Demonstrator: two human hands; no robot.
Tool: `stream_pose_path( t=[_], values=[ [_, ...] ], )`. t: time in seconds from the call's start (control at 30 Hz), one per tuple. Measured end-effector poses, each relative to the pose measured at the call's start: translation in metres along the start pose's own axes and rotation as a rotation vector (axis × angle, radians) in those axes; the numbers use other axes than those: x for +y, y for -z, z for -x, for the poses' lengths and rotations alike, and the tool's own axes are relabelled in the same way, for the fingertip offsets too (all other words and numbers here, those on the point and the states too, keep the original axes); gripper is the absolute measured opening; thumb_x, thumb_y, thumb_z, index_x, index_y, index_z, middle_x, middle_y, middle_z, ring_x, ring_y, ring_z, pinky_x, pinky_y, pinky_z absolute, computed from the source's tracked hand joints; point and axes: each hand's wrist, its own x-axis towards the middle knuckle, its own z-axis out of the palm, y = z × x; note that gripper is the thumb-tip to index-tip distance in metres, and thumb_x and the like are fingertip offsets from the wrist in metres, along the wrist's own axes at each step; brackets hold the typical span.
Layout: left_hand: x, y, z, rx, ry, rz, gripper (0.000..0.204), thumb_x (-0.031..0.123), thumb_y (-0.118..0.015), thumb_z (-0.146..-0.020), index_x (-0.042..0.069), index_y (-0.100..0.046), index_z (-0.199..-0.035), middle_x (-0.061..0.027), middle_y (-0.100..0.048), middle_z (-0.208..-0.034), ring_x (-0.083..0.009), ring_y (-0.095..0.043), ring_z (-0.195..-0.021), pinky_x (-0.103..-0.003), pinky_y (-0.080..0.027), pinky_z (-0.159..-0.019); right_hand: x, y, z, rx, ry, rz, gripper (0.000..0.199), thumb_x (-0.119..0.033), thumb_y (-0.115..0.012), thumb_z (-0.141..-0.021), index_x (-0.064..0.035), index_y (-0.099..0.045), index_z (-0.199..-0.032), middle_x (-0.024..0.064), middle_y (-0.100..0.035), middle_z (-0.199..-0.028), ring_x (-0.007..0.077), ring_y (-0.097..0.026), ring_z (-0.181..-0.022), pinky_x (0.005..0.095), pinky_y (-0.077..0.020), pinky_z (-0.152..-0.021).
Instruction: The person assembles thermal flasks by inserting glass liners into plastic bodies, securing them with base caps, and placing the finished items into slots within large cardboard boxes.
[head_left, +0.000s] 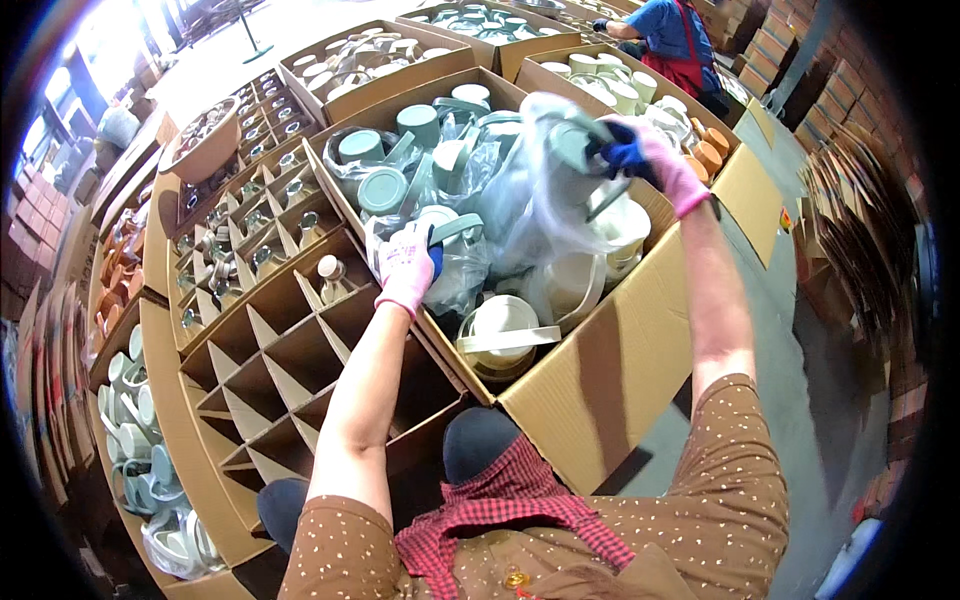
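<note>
My right hand [655, 165], in a pink and blue glove, is closed on a green handled lid [570, 145] blurred by motion. A clear plastic bag [535, 210] hangs from it above the carton [590, 390]. At the carton's left side, my left hand [408, 262], gloved alike, is closed at a green lid handle [457, 228]; its fingertips are partly hidden. Several green lids [382, 190] lie in plastic beyond it. Nearer me sits a cream lid with a handle [505, 325], beside other cream pieces [565, 285].
Left of the carton stands a divided box [270, 370] with glass bottles [258, 255] in some cells. A tan basin [205, 140] rests farther off. More cartons of lids [370, 60] stand behind. A person in blue [665, 35] works at the back; flattened cardboard [850, 240] leans at right.
</note>
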Motion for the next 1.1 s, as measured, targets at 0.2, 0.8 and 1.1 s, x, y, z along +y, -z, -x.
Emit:
stream_pose_path(
  t=[0.2,0.8,1.1],
  values=[
    [-0.003,0.005,0.001,0.095,-0.084,0.025,0.031,0.025,-0.067,-0.083,0.012,-0.067,-0.111,-0.0126,-0.070,-0.103,-0.0317,-0.067,-0.097,-0.046,-0.050,-0.088,0.077,-0.097,-0.010,-0.148,-0.101,0.660,0.026,-0.005,-0.062,-0.084,-0.0085,-0.070,-0.108,0.0164,-0.072,-0.101,0.0283,-0.069,-0.097,0.0386,-0.0524,-0.088],
    [0.005,0.015,0.004,-0.019,-0.042,0.013,0.039,0.029,-0.074,-0.080,0.008,-0.066,-0.112,-0.0139,-0.065,-0.125,-0.0340,-0.058,-0.118,-0.045,-0.045,-0.097,0.163,-0.053,-0.174,0.234,-0.356,0.930,0.102,-0.053,-0.072,-0.084,-0.0155,-0.018,-0.161,0.0179,-0.023,-0.165,0.0364,-0.021,-0.152,0.0465,-0.0198,-0.124],
    [0.007,0.016,0.000,0.018,-0.034,-0.007,0.039,0.028,-0.072,-0.081,0.005,-0.068,-0.113,-0.0158,-0.068,-0.120,-0.0342,-0.062,-0.114,-0.044,-0.048,-0.100,0.167,-0.057,-0.104,0.066,-0.183,1.048,0.035,-0.022,-0.054,-0.097,-0.0111,-0.065,-0.128,0.0185,-0.059,-0.138,0.0355,-0.058,-0.125,0.0436,-0.0457,-0.105]
  ],
)
